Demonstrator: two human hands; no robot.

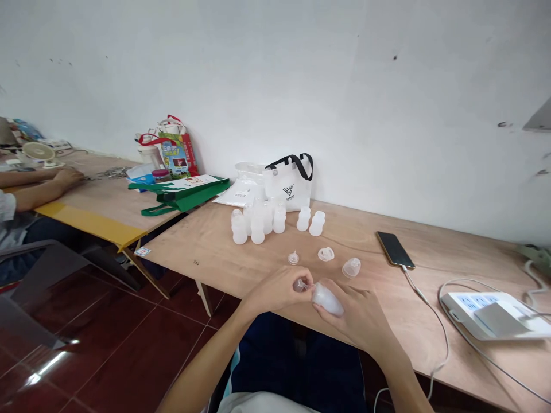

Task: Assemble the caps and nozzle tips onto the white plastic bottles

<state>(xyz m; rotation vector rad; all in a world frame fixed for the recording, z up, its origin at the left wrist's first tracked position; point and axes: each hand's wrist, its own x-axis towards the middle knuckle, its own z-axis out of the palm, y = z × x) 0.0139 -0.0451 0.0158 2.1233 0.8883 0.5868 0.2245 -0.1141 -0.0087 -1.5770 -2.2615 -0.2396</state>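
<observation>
Head view, the only one we have: both hands are at the near edge of the table (206,246). Left hand (282,291): fingers closed, pinching a small clear piece (299,285) (the fingers cover part of it, so we can't tell its full shape). Right hand (357,312): fingers curled round the body of a white bottle (328,299), no gap that we can see. Bottle is tilted, top end towards the left hand; a thin clear strand (310,285) shows between, and we can't tell if it touches the bottle.

Risks, our judgement: the small clear piece looks slick, so a loose pinch could drop it, and this close to the edge it could reach the floor (112,344). Squeezing too hard could make the bottle slip or buckle, if its wall is as soft as it looks.

Around: a pointed clear part (293,258), a white ring (326,254) and a clear cap (352,267) lie just beyond the hands; a forward sweep might knock them. Behind stand a bottle cluster (257,225) and two separate bottles (317,223), then a white tote bag (287,192). Right side: phone (395,250), with a charging cable (405,271) trailing over the near edge (possible snag). Co-worker's hand (66,178): other table, well apart.
</observation>
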